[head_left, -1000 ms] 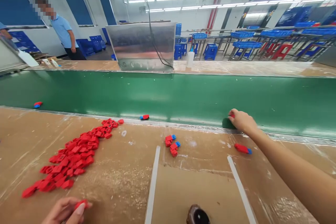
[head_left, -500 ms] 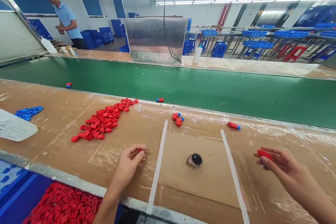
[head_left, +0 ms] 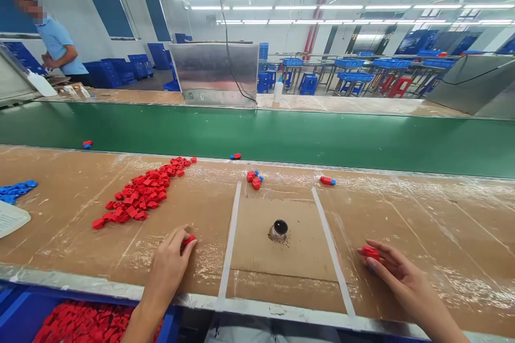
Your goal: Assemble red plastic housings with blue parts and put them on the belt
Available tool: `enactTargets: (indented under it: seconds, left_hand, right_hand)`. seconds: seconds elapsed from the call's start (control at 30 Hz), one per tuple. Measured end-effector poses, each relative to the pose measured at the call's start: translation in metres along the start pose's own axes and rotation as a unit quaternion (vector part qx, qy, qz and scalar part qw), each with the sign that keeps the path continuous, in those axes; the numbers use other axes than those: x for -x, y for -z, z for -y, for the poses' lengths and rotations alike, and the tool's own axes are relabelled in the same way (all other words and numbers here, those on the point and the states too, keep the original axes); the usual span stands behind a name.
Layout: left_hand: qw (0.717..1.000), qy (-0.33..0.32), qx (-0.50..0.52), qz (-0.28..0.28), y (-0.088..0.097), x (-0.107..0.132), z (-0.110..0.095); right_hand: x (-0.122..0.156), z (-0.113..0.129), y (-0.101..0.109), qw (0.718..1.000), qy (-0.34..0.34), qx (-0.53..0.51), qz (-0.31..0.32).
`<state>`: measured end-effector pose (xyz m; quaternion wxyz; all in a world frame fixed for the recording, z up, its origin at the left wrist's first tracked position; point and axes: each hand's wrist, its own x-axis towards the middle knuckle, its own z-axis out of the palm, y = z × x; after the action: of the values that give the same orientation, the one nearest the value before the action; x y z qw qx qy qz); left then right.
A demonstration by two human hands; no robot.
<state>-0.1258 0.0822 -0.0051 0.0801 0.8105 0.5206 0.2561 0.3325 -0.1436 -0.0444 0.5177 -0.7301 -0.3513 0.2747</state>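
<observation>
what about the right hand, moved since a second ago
Yes, toward the near side: the right hand has drawn back from the green belt to beside the right tape strip.

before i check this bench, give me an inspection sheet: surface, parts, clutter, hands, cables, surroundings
Surface: brown tabletop with pale streaks and two tape strips; green belt beyond.
Parts: red pile left of the strips; red-and-blue pieces along the tabletop's far side and on the belt; blue pile far left.
Clutter: dark-topped pot between the strips, dark specks around it.
Left hand: fingers closed on a red piece.
Right hand: fingers closed on a second red piece.
Cables: dark cable hanging before a metal panel; nothing seen near the hands.
Surroundings: co-worker in blue at left; white bottle on the far ledge; blue bin holding red pieces, lower left.
</observation>
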Motion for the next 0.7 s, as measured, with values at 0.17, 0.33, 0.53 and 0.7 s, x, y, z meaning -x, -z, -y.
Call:
enactTargets:
  seconds: [0.17, 0.33, 0.53, 0.7]
  left_hand:
    - [0.999, 0.016, -0.027, 0.031, 0.006, 0.013, 0.009]
    - [0.997, 0.049, 0.064, 0.005, 0.012, 0.007, -0.010]
    - [0.913, 0.145, 0.378, 0.047, -0.012, -0.002, -0.070]
    - [0.778, 0.223, 0.566, 0.157, -0.041, -0.003, -0.114]
  right_hand:
    - [-0.002, 0.010, -0.002, 1.000, -0.018, 0.000, 0.011]
    - [-0.003, 0.032, -0.006, 0.999, -0.005, 0.024, 0.022]
    - [-0.002, 0.060, -0.018, 0.995, 0.035, 0.056, 0.081]
    - [-0.007, 0.087, -0.037, 0.984, 0.082, 0.075, 0.143]
